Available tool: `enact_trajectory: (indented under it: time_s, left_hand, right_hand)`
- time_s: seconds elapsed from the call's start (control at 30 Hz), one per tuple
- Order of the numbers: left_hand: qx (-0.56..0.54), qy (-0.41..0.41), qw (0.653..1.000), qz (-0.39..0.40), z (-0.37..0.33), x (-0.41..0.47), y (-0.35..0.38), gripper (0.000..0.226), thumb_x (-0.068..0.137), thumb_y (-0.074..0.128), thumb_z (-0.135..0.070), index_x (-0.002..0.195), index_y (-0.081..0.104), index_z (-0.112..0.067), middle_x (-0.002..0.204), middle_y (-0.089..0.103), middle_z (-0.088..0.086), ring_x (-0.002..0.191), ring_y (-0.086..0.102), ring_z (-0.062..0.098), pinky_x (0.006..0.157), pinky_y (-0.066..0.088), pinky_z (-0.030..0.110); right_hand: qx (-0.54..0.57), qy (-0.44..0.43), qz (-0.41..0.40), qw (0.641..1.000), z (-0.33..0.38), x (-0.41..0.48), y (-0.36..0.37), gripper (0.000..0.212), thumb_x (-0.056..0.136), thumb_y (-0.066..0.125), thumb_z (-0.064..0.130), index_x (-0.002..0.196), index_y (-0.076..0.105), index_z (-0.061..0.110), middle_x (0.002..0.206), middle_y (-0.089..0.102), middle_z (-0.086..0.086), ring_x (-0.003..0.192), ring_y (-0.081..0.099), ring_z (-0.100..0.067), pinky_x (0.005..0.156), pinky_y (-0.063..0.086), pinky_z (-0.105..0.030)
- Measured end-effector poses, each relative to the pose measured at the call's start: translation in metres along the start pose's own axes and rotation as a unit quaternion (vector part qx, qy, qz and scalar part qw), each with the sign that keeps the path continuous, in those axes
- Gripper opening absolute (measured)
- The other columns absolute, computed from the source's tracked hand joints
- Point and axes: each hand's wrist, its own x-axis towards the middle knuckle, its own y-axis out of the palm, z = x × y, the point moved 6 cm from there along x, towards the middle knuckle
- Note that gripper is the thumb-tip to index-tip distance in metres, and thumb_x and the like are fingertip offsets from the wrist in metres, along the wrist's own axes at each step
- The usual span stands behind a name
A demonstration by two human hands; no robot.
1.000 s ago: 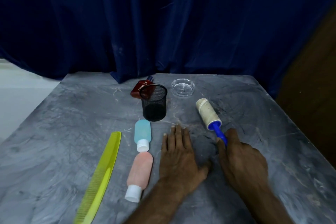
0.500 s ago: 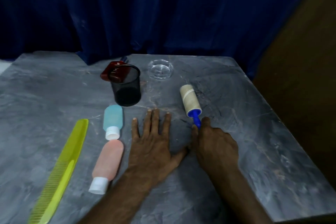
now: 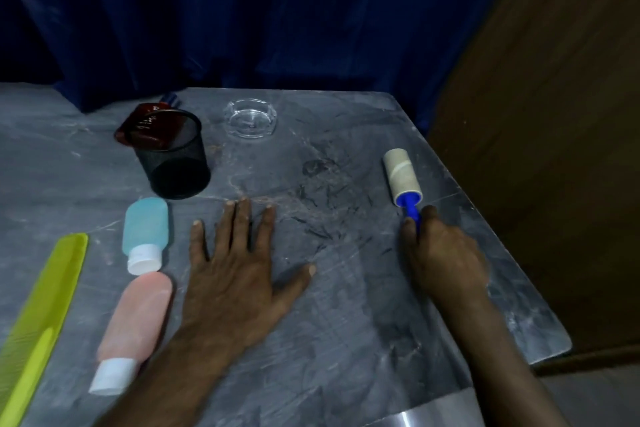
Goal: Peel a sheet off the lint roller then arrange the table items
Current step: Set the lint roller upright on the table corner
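Note:
A lint roller [image 3: 402,177] with a beige roll and blue handle lies near the table's right edge. My right hand [image 3: 443,253] is closed around its blue handle, which is mostly hidden under the fingers. Flat on the grey table [image 3: 339,322] rests my left hand [image 3: 239,267], fingers spread, holding nothing. To its left lie a blue bottle [image 3: 145,232], a pink bottle [image 3: 131,322] and a yellow-green comb [image 3: 38,322]. A black mesh cup [image 3: 173,163] stands behind them.
A dark red flat item [image 3: 145,125] lies behind the mesh cup, and a clear glass ashtray [image 3: 250,118] sits at the back. A blue curtain hangs behind the table. The table's right edge and a brown wall are close to the roller.
My right hand has slid the lint roller to the right, towards the table's edge. The camera view has turned right. My left hand stays flat on the table.

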Motion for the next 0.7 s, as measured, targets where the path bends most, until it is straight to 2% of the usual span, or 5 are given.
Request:
enact_trajectory:
  time_s: [0.1, 0.17, 0.43, 0.57, 0.7]
  left_hand:
    - [0.001, -0.001, 1.000, 0.002, 0.000, 0.001, 0.000, 0.109, 0.078, -0.006, -0.097, 0.168, -0.010, -0.035, 0.179, -0.010, 0.004, 0.165, -0.013, 0.024, 0.129, -0.008, 0.060]
    - [0.001, -0.001, 1.000, 0.001, 0.000, 0.001, 0.000, 0.109, 0.078, -0.006, -0.097, 0.167, -0.011, -0.035, 0.179, -0.009, 0.004, 0.165, -0.013, 0.024, 0.129, -0.007, 0.060]
    - [0.001, -0.002, 1.000, 0.003, -0.001, 0.002, -0.001, 0.110, 0.079, -0.005, -0.097, 0.169, -0.008, -0.033, 0.180, -0.007, 0.005, 0.165, -0.011, 0.025, 0.129, -0.008, 0.060]
    - [-0.005, -0.003, 1.000, -0.003, -0.002, 0.002, -0.001, 0.110, 0.080, -0.002, -0.097, 0.169, -0.005, -0.033, 0.180, -0.006, 0.006, 0.165, -0.010, 0.025, 0.129, -0.010, 0.060]
    - [-0.009, 0.000, 1.000, -0.015, -0.003, 0.000, -0.002, 0.110, 0.080, 0.000, -0.097, 0.169, -0.002, -0.032, 0.180, -0.003, 0.007, 0.165, -0.008, 0.025, 0.128, -0.012, 0.060]
  right_hand:
    - [0.002, 0.011, -0.007, 1.000, -0.023, 0.003, -0.004, 0.038, 0.107, 0.036, 0.043, 0.112, 0.055, 0.010, 0.076, 0.056, -0.006, 0.066, 0.053, -0.028, 0.061, 0.037, -0.034]
    - [-0.012, 0.021, -0.006, 1.000, -0.034, 0.005, -0.006, 0.039, 0.107, 0.036, 0.043, 0.113, 0.055, 0.009, 0.079, 0.060, -0.010, 0.069, 0.057, -0.031, 0.062, 0.038, -0.035]
    - [-0.024, 0.019, 0.012, 0.999, -0.036, 0.002, -0.009, 0.037, 0.107, 0.038, 0.043, 0.118, 0.054, 0.012, 0.067, 0.049, 0.002, 0.060, 0.053, -0.018, 0.058, 0.040, -0.032]
    - [0.006, -0.004, 0.037, 0.999, -0.021, 0.002, -0.004, 0.032, 0.107, 0.039, 0.042, 0.114, 0.054, 0.014, 0.069, 0.047, 0.005, 0.059, 0.047, -0.009, 0.052, 0.031, -0.026]
    - [-0.004, -0.044, 0.058, 0.997, 0.008, -0.001, 0.003, 0.035, 0.107, 0.036, 0.045, 0.123, 0.050, 0.016, 0.071, 0.052, 0.004, 0.062, 0.055, -0.016, 0.058, 0.042, -0.033]
